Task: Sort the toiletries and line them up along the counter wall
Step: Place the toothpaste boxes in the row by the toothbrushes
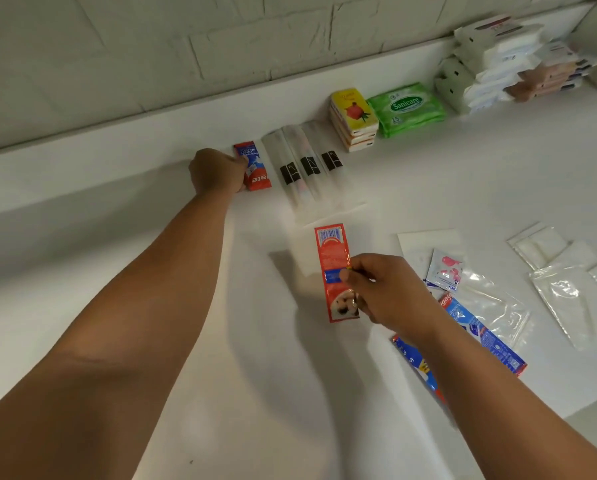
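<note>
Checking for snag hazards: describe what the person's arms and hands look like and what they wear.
The left forearm and right forearm are bare, with no sleeve as far as the frame reaches. The left hand and right hand wear no gloves, and no watch, bracelet or ring is visible.

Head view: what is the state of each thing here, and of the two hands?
left hand, grips wall sachet's edge
wall sachet, flat beside the clear sleeves
right hand, pinches second sachet
second sachet, held, not yet in the row
clear sleeves, three side by side
green wipes pack, closed, in the row
yellow boxes, stacked
</note>
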A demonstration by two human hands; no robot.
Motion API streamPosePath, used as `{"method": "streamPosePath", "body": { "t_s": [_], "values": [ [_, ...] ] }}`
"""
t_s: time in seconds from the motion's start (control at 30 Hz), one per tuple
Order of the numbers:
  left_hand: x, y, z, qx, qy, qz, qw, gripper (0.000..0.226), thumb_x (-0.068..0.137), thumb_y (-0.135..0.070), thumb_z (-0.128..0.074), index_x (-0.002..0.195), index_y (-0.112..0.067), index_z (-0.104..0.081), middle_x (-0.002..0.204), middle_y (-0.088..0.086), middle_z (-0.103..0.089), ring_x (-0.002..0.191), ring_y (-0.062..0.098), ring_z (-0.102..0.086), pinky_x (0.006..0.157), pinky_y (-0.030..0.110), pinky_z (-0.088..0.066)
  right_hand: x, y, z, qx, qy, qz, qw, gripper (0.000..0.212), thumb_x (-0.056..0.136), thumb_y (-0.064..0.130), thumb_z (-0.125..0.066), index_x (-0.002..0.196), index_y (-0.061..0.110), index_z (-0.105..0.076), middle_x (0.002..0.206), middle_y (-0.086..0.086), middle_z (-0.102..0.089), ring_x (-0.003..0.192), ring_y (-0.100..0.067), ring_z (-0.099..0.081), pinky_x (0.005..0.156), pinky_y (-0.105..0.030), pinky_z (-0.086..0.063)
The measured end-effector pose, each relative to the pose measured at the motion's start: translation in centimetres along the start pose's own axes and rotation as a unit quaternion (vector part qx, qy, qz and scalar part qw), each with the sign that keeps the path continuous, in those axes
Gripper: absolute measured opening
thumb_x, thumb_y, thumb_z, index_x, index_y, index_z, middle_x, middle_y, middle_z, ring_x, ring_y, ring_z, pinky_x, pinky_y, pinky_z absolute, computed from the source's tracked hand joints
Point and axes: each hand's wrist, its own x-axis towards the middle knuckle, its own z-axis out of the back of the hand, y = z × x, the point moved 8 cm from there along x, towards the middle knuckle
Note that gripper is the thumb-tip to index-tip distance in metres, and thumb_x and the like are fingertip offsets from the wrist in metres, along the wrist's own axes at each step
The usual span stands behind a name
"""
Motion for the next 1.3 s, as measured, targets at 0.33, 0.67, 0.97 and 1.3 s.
{"method": "streamPosePath", "body": {
  "t_s": [0.33,0.67,0.97,1.3],
  "values": [
    [-14.0,-1.9,0.9,-0.157,0.173,-0.057,0.971,0.022,0.093,-0.036,-0.067,0.092,-0.015,-0.073,0.084,0.001,-0.074,0.067,0.008,-0.067,0.067,0.029,-0.058,6.0,6.9,-1.9,0.129,-0.020,0.023,0.991,0.013,0.098,0.021,-0.056,0.092,0.018,-0.067,0.068,0.004,-0.063,0.046,-0.004,-0.056,0.046,-0.022,-0.043],
    [-9.2,0.5,4.0,-0.170,0.079,-0.042,0.981,0.010,0.088,-0.017,-0.073,0.097,-0.013,-0.077,0.088,0.007,-0.077,0.079,0.021,-0.076,0.077,0.044,-0.062,12.4,12.9,-4.4,-0.126,-0.084,0.170,0.974,0.021,0.098,0.019,-0.052,0.112,0.015,-0.068,0.105,0.004,-0.066,0.093,-0.012,-0.062,0.078,-0.021,-0.048],
    [-2.3,2.5,2.7,-0.081,0.049,-0.008,0.995,0.026,0.067,-0.036,-0.075,0.080,-0.013,-0.078,0.077,0.006,-0.077,0.077,0.025,-0.075,0.078,0.044,-0.062,15.9,14.2,-7.9,-0.434,-0.068,0.282,0.853,0.034,0.092,0.016,-0.061,0.126,0.017,-0.059,0.121,-0.004,-0.055,0.108,-0.021,-0.050,0.090,-0.034,-0.050],
    [-2.1,1.6,2.5,-0.017,0.016,-0.049,0.999,0.032,0.064,-0.036,-0.087,0.082,-0.011,-0.079,0.075,0.009,-0.076,0.068,0.024,-0.075,0.069,0.043,-0.063,15.6,14.0,-8.5,-0.465,-0.061,0.281,0.837,0.038,0.092,0.020,-0.062,0.129,0.018,-0.057,0.126,-0.006,-0.054,0.110,-0.023,-0.048,0.091,-0.037,-0.050]
  ]
}}
